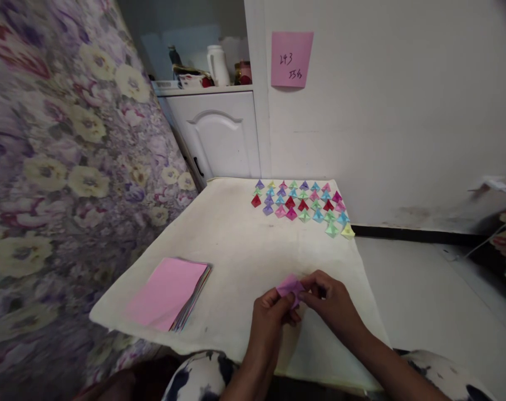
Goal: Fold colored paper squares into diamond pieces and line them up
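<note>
Over the bench's [231,239] near part, pink paper [289,284] is pinched narrowly in both grips — by the left hand [270,312] with thumb on top, by the right hand [332,299] between thumb and curled fingers. Both forearms [382,356] are slanted inward; folded pieces [303,205] are ranged at the bench's far right.

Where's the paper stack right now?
In the head view, the paper stack lies at lower left, on the near left part of the table, between the curtain and the left hand.
</note>
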Available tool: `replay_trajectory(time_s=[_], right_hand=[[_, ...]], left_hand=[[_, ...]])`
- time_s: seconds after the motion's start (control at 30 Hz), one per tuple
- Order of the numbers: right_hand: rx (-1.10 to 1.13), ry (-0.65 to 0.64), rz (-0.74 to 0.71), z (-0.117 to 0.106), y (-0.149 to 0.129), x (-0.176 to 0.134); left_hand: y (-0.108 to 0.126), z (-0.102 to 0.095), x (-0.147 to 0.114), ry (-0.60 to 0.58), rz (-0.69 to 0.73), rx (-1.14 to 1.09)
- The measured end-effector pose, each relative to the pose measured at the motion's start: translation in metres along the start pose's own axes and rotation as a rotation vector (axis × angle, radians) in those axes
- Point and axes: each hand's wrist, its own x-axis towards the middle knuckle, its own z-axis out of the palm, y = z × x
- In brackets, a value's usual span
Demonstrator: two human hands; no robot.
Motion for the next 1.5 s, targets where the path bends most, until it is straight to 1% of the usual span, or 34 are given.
replay_trajectory(time_s=[0.17,0.27,0.37,0.47,0.5,0.57,0.63,0.73,0.8,0.9,1.03,1.17,1.37,1.43,1.5], right_hand=[[0.017,0.012,-0.005,-0.002,-0.002,-0.001],[0.022,0.002,0.019,-0.002,0.001,0.0],[0.076,-0.067,0.088,-0.002,0.008,0.003],[0.23,-0.175,0.176,-0.002,0.015,0.007],[0.273,-0.196,0.192,-0.002,0.016,0.008],[0.299,-0.188,0.2,-0.002,0.017,0.009],[0.241,-0.13,0.18,-0.002,0.015,0.008],[0.123,-0.03,0.114,-0.001,0.009,0.004],[0.111,-0.009,0.083,0.0,0.005,0.001],[0.151,-0.036,0.058,0.0,0.004,0.001],[0.196,-0.079,-0.015,0.001,0.006,0.002],[0.212,-0.064,-0.074,0.007,0.006,0.001],[0.182,-0.03,-0.061,0.012,0.006,0.001],[0.173,-0.042,-0.059,0.01,0.007,0.002],[0.182,-0.063,-0.048,0.008,0.007,0.003]], left_hand=[[-0.001,0.0,0.0,0.0,-0.007,-0.008],[-0.001,-0.001,0.0,-0.004,0.003,0.0],[0.0,-0.001,0.0,0.0,0.015,0.017],[0.001,0.0,-0.001,0.002,0.009,0.028],[0.001,0.0,-0.001,0.006,0.005,0.029],[0.001,0.0,-0.001,0.013,0.004,0.027],[0.001,0.001,0.0,0.016,0.01,0.026],[0.0,0.001,0.001,0.017,0.015,0.019],[-0.001,0.0,0.002,0.011,0.009,0.001],[-0.002,-0.002,0.002,-0.004,0.001,-0.039],[-0.006,-0.002,0.002,-0.039,-0.024,-0.123],[-0.009,0.0,0.001,-0.081,-0.038,-0.186],[-0.007,0.001,-0.001,-0.12,-0.068,-0.167],[-0.005,0.002,-0.002,-0.149,-0.076,-0.18],[-0.004,0.002,-0.002,-0.153,-0.072,-0.19]])
